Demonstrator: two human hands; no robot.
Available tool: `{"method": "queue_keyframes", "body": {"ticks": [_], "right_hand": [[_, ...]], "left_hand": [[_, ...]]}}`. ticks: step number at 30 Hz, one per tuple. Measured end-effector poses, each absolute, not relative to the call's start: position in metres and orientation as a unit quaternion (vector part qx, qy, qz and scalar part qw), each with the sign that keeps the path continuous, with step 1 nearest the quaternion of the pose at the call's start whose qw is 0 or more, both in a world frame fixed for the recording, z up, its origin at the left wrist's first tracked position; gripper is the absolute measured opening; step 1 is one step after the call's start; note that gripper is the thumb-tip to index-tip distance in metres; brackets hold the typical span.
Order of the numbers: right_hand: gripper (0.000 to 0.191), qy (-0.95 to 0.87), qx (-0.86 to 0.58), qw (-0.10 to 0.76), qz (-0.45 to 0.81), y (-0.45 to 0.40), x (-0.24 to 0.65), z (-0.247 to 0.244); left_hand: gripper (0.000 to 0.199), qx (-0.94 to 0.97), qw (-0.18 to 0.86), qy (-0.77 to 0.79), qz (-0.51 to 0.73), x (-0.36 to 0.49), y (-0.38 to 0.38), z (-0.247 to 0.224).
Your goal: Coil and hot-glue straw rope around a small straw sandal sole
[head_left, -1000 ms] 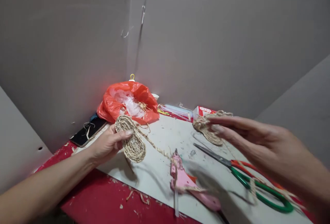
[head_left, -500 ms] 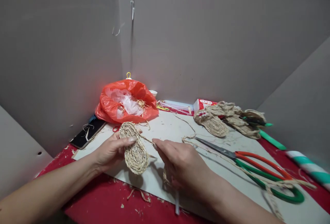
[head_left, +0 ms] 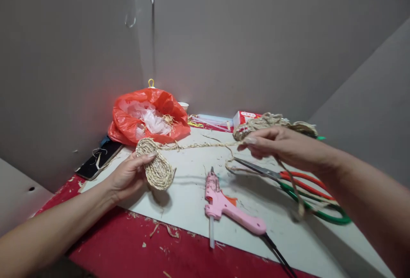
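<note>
My left hand (head_left: 130,174) grips a small coiled straw sole (head_left: 156,168), thumb on its face, fingers hidden behind it. From the sole's upper end a braided straw cord (head_left: 205,144) runs nearly level to the right. My right hand (head_left: 275,143) pinches that cord between thumb and fingers, and its loose tail hangs below the wrist. Under the stretched cord a pink glue gun (head_left: 235,212) lies on the white board, a clear glue stick poking out of its back. Scissors (head_left: 265,171) with one orange and one green handle lie beneath my right hand and forearm.
A red plastic bag (head_left: 124,120) with white plastic and straw scraps stands at the back left, beside a black phone (head_left: 102,158). Several woven straw pieces (head_left: 269,121) lie at the back right near a red and white box (head_left: 245,117). Grey panels enclose the table.
My right hand has moved up and right, drawing the cord out straight from the sole. The glue gun, mostly hidden behind that hand before, now shows. The view has shifted slightly.
</note>
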State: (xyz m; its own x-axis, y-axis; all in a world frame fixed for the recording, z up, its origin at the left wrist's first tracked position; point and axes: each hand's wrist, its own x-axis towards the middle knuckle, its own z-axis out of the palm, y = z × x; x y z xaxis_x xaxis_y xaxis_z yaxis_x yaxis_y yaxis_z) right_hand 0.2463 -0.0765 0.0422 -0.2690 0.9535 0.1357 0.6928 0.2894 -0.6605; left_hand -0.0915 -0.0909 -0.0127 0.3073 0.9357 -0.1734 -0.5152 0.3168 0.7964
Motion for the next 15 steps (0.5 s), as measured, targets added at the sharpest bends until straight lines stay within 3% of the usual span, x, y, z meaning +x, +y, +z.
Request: {"method": "queue_keyframes", "body": {"ticks": [9,12,14,15], "right_hand": [[0.023,-0.825,-0.517,0.22,-0.062,-0.07,0.221,-0.001],[0.033,-0.83,-0.49,0.239,-0.114,-0.113,0.21,-0.011],[0.029,-0.841,-0.444,0.27,-0.15,-0.145,0.204,-0.016],[0.03,-0.848,-0.443,0.245,-0.155,-0.158,0.201,-0.019]], "left_hand": [[0.015,0.344,0.753,0.35,0.438,-0.081,-0.082,-0.037],[0.017,0.364,0.736,0.351,0.449,-0.083,-0.079,-0.039],[0.018,0.365,0.735,0.347,0.453,-0.084,-0.079,-0.039],[0.018,0.365,0.739,0.344,0.45,-0.085,-0.079,-0.039]]}}
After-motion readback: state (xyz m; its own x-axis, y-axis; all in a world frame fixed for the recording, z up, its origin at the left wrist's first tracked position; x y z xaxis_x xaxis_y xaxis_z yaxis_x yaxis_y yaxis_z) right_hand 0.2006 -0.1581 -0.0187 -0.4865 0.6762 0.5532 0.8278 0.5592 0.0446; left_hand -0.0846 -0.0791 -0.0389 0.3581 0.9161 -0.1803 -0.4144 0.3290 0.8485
